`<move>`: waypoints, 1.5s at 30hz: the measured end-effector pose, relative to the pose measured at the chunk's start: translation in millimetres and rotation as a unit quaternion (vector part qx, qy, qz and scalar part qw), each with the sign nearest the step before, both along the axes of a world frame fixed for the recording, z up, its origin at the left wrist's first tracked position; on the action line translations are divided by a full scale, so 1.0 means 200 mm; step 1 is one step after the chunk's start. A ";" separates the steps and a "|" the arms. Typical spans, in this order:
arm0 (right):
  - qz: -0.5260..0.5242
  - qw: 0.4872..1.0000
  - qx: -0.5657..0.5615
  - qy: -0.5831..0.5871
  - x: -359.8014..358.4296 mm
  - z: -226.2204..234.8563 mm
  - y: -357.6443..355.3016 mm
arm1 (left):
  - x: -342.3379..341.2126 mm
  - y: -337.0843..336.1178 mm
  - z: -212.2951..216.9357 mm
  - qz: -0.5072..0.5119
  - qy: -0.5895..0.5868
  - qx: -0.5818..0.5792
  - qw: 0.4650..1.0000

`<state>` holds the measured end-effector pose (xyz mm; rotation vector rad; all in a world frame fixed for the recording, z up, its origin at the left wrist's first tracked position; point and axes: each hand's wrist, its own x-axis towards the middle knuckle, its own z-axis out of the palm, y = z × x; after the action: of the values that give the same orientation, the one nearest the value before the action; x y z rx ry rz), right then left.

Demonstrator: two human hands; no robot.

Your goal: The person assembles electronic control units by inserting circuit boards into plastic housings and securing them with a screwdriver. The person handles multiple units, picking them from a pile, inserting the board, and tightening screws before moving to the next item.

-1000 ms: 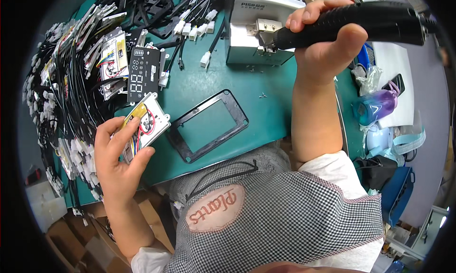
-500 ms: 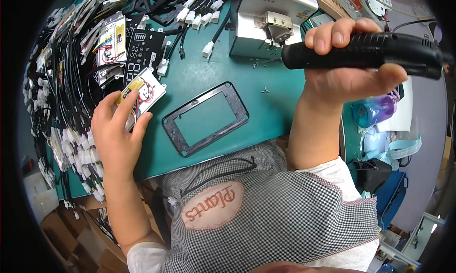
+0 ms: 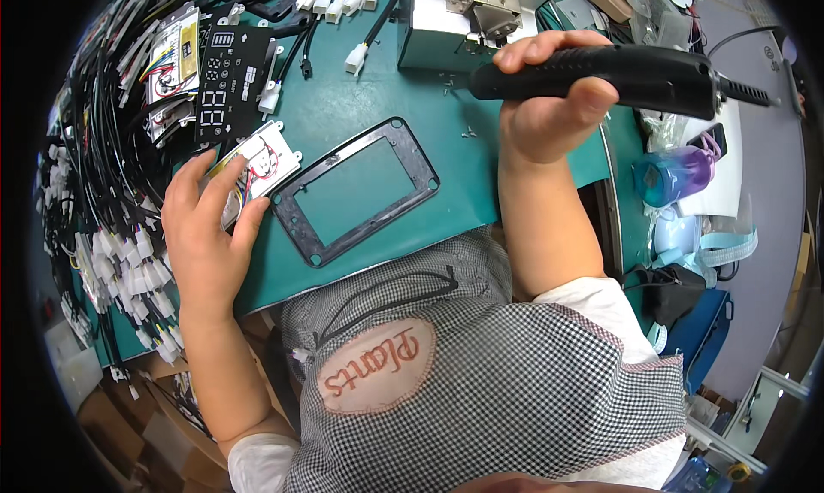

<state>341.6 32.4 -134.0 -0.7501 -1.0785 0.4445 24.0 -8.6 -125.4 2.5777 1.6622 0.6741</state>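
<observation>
- Head view: the left hand [image 3: 206, 227] grasps a white board [image 3: 273, 157] with coloured wires, fingers over it and thumb at its edge, just beside the frame's left end.
- The right hand [image 3: 549, 107] grasps a black driver [image 3: 601, 74], fingers wrapped around it, thumb along its near side; the driver's front end points left.
- The black frame [image 3: 373, 221] lies flat on the green surface [image 3: 468, 180], between the two hands.
- A black display panel [image 3: 232, 90] lies just beyond the white board.
- Loose screws [image 3: 469, 134] lie between frame and driver, near a grey machine [image 3: 438, 47].
- Bundled cables [image 3: 112, 150] heap at the far left.
</observation>
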 end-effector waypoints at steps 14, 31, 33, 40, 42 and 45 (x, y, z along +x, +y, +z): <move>0.334 0.917 0.074 0.203 -0.14 0.29 -0.21 | 0.32 -0.17 0.19 -0.038 -0.474 -0.382 0.792; 0.448 0.843 -0.011 0.297 -0.24 0.33 -0.25 | 0.37 -0.20 0.13 -0.083 -0.572 -0.507 0.640; 0.450 0.844 -0.017 0.292 -0.25 0.33 -0.26 | 0.30 -0.20 0.13 -0.111 -0.463 -0.373 0.796; 0.443 0.858 0.000 0.260 -0.19 0.32 -0.22 | -0.05 -0.02 0.10 0.004 0.027 -0.056 0.998; 0.436 0.862 0.001 0.258 -0.18 0.32 -0.22 | -0.09 0.00 0.04 0.012 0.049 -0.051 0.997; 0.428 0.869 0.003 0.248 -0.15 0.31 -0.21 | -0.13 0.00 0.01 -0.001 0.027 -0.058 0.998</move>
<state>311.3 -9.6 -72.3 -0.0769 -0.8665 1.3149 -2.0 -8.3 -122.8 2.5387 1.6595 0.4941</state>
